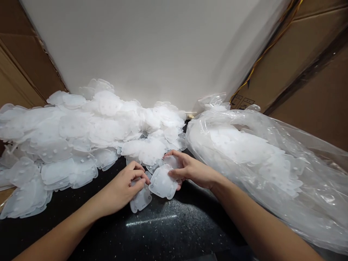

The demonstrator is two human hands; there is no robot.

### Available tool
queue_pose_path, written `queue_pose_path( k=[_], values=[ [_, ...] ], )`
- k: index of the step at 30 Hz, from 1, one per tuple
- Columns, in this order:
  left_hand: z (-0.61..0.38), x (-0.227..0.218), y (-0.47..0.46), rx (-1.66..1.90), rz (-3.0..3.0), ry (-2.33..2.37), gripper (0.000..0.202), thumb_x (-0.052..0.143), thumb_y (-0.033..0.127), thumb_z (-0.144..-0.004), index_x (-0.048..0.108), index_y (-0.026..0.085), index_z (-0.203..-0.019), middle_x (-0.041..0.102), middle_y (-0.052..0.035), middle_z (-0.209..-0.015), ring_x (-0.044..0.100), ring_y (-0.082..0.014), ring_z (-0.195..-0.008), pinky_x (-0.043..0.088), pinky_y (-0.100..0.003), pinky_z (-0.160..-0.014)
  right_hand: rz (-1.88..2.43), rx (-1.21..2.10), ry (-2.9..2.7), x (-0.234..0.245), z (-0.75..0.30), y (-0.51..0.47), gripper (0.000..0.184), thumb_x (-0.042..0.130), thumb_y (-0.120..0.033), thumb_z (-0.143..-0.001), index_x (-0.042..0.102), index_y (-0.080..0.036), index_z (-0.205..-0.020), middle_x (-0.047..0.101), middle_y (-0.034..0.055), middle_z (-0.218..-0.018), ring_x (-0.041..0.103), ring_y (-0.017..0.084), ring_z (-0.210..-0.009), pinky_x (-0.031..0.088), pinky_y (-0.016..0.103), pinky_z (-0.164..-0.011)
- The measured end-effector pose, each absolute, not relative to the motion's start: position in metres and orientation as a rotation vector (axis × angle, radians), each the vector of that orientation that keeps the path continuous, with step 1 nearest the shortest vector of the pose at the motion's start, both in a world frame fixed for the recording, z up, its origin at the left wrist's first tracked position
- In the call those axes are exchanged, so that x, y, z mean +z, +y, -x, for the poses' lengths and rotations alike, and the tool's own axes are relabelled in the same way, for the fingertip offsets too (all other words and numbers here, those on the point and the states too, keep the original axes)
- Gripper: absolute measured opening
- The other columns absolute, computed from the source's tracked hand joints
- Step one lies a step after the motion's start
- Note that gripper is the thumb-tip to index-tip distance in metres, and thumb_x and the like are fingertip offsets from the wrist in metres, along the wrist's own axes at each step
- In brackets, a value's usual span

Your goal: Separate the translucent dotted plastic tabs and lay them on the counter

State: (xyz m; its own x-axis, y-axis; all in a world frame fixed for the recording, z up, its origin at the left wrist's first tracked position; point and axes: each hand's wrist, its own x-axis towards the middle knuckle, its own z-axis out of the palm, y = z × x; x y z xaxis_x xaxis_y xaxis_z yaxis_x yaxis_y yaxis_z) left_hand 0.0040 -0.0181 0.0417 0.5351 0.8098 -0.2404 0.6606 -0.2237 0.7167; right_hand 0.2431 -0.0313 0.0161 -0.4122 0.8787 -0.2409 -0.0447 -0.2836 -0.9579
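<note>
My right hand (189, 169) pinches a thin, frosted plastic piece (163, 182) between thumb and fingers. The piece is rounded and notched, with small holes and bumps; another frosted piece shows behind it in the same grip. Curled fingers of my left hand (130, 186) meet the left edge of the held piece. A second frosted piece (141, 199) sticks out beneath my left thumb; whether it rests on the table or is gripped is hard to see. Just beyond both hands lies a heap of similar pieces (106, 121).
A clear plastic bag (307, 203) full of frosted pieces lies at the right. The black speckled tabletop (163, 235) runs along the front. Behind stands a white panel (152, 47), flanked by cardboard at left (19, 65) and right (293, 47). A yellow wire (268, 49) hangs along the right side.
</note>
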Motion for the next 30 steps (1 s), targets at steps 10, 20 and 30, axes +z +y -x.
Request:
queue_pose_path(
  k=[10,20,30],
  values=[
    [-0.0056,0.0360,-0.0108,0.305,-1.763,1.041,0.022,0.062,0.042,-0.082,0.068,0.022,-0.077,0.060,-0.0044,-0.111,0.056,-0.0237,-0.100,0.042,-0.037,-0.090,1.175,1.755,-1.224,0.0194,-0.2420,-0.0317,0.045,0.066,-0.015,-0.069,0.046,-0.022,-0.108,0.053,-0.0025,-0.078,0.057,0.011,-0.056,0.056,0.029,-0.051],
    [-0.0039,0.0361,-0.0107,0.408,-1.588,1.018,0.025,0.068,0.046,-0.079,0.072,0.021,-0.077,0.064,-0.0051,-0.105,0.056,-0.0240,-0.098,0.041,-0.036,-0.089,1.141,1.806,-1.206,0.0186,-0.2436,-0.0309,0.045,0.067,-0.017,-0.071,0.045,-0.022,-0.110,0.054,-0.0017,-0.078,0.060,0.013,-0.059,0.057,0.029,-0.051],
    [-0.0003,0.0359,-0.0099,0.430,-1.441,0.992,0.025,0.066,0.044,-0.080,0.069,0.019,-0.080,0.063,-0.0038,-0.089,0.054,-0.0193,-0.084,0.041,-0.032,-0.078,1.054,1.827,-1.128,0.0208,-0.2417,-0.0316,0.048,0.076,-0.024,-0.071,0.046,-0.022,-0.109,0.056,-0.0025,-0.077,0.056,0.009,-0.058,0.050,0.021,-0.047]
  ],
)
